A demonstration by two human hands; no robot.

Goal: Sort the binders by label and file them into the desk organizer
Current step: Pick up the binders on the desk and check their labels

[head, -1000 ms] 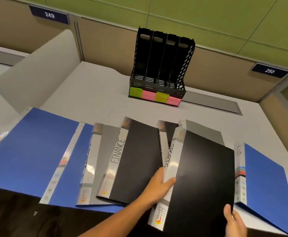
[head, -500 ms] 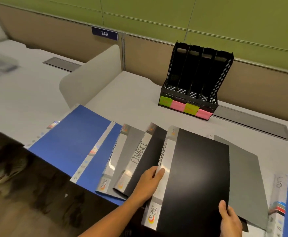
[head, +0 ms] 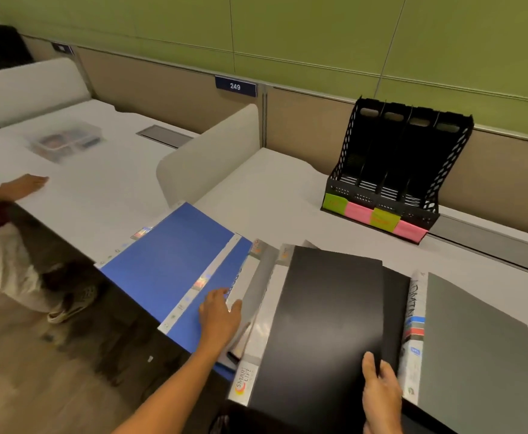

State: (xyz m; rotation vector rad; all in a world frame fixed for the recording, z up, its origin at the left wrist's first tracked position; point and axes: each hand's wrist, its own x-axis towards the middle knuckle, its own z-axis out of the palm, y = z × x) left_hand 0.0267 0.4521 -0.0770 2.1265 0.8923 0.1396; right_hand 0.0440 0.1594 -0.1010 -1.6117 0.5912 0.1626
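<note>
A black binder (head: 322, 327) with a white spine lies on top of the row at the desk's near edge. My right hand (head: 380, 389) grips its near right edge, thumb on the cover. My left hand (head: 220, 314) rests with straight fingers on a blue binder (head: 175, 261) at the left, beside a grey one (head: 256, 289). To the right lies a grey binder (head: 475, 355) with a labelled white spine. The black desk organizer (head: 391, 170) stands at the back with four empty slots, marked by green and pink sticky notes.
A white divider panel (head: 206, 158) separates this desk from the neighbouring one, where a clear plastic box (head: 65, 140) sits. Another person's hand (head: 24, 184) rests on that desk at the far left. The blue binders overhang the desk's front edge.
The view has swung left. My left hand moved off the black binder's spine onto the blue binder. The black binder has slid left over the others, still held by my right hand.
</note>
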